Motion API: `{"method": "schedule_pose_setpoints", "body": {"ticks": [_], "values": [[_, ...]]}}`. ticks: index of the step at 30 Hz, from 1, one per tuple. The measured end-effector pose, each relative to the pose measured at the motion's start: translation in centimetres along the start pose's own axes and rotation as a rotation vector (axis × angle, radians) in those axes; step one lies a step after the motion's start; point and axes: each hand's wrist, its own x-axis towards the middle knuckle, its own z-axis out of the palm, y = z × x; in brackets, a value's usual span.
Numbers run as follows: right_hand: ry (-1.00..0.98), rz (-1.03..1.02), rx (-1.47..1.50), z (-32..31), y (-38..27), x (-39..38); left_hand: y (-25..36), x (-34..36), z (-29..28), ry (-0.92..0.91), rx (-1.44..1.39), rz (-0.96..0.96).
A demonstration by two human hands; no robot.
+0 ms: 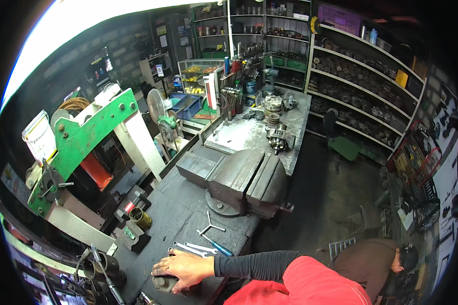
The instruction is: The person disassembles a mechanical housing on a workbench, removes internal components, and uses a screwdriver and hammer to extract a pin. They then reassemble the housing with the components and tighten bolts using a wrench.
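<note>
Covering a metal part (163, 284), the right hand (186, 267) hides much; outline unclear.

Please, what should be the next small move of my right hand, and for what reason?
Perhaps the right hand should secure its grip on the dark metal part before shifting it. The hand lies over its top, but how firmly it grips cannot be seen, and loose wrenches lie close by, so a slip could knock them.

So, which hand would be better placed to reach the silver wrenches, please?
Likely the right hand: it rests on a metal part beside the wrenches; the left hand is out of view.
</note>
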Motion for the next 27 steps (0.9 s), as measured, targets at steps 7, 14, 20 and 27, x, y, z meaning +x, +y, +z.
{"method": "schedule_pose_setpoints", "body": {"ticks": [7,14,20,27], "values": [[-0.050,0.033,0.001,-0.3,-0.4,0.0,-0.4,1.4,-0.2,-0.062,-0.021,-0.007],[-0.074,0.043,-0.006,-0.6,-0.7,0.1,-0.4,1.5,-0.3,-0.130,-0.017,-0.014],[-0.082,0.030,-0.023,-0.5,-0.7,0.2,-0.4,1.4,-0.1,-0.145,-0.014,-0.010],[-0.085,0.009,-0.055,-0.3,-0.3,0.2,-0.4,1.6,-0.3,-0.207,-0.047,0.008]]}}
